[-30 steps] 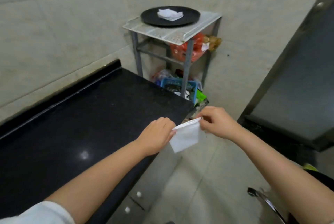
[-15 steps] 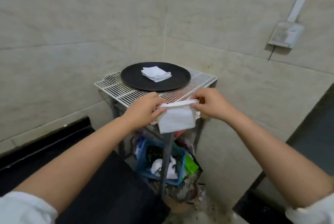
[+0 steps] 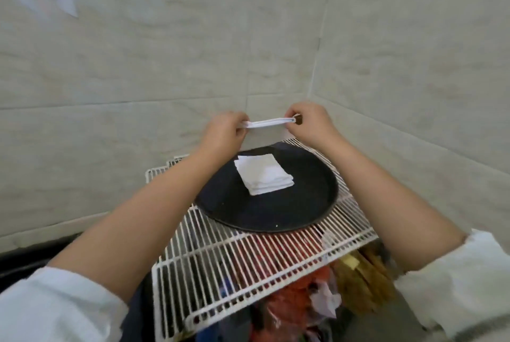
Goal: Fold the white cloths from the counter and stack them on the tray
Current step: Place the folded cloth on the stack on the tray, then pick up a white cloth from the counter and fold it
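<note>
A folded white cloth (image 3: 267,122) hangs edge-on in the air between my two hands, above the far rim of a round black tray (image 3: 278,212). My left hand (image 3: 225,133) pinches its left end and my right hand (image 3: 309,125) pinches its right end. On the tray lies a small stack of folded white cloths (image 3: 263,177), just below and in front of the held cloth. The tray rests on a white wire rack (image 3: 248,261).
The rack stands in a corner of pale tiled walls (image 3: 138,65). Under its grid lie red, brown and white bags and clutter (image 3: 317,292). The dark counter edge (image 3: 24,256) shows at lower left.
I have stepped closer to the rack, and both hands have carried the folded cloth forward from in front of the rack to above the tray's far side.
</note>
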The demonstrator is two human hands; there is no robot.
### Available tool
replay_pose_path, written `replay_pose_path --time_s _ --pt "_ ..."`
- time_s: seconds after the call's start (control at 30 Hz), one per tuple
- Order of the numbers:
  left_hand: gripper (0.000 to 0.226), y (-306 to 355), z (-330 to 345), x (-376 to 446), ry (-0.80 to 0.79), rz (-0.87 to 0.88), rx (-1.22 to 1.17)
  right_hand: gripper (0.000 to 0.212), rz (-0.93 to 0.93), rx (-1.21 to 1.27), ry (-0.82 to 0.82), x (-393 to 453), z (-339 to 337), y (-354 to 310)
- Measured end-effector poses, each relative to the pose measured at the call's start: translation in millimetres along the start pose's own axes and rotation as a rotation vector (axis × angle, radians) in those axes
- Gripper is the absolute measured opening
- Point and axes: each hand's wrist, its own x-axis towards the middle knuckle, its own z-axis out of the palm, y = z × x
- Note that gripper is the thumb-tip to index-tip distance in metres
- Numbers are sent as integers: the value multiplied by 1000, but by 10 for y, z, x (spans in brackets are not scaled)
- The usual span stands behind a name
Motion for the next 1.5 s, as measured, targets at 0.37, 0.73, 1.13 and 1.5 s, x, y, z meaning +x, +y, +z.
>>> replay_pose_path --time_s 0.37,0.73,1.13,1.5 --pt "35 -103 974 -256 -351 -150 278 20 -214 -23 -515 26 835 1138" --pt "39 99 740 -499 -306 -270 437 35 -281 -169 -546 -83 525 873" --pt "38 -336 -1673 -3042 -32 -733 754 46 -786 92 -499 -1651 700 -2345" --pt "44 -586 -3700 -6301 109 -1300 964 53 -1254 321 -683 -4100 972 -5332"
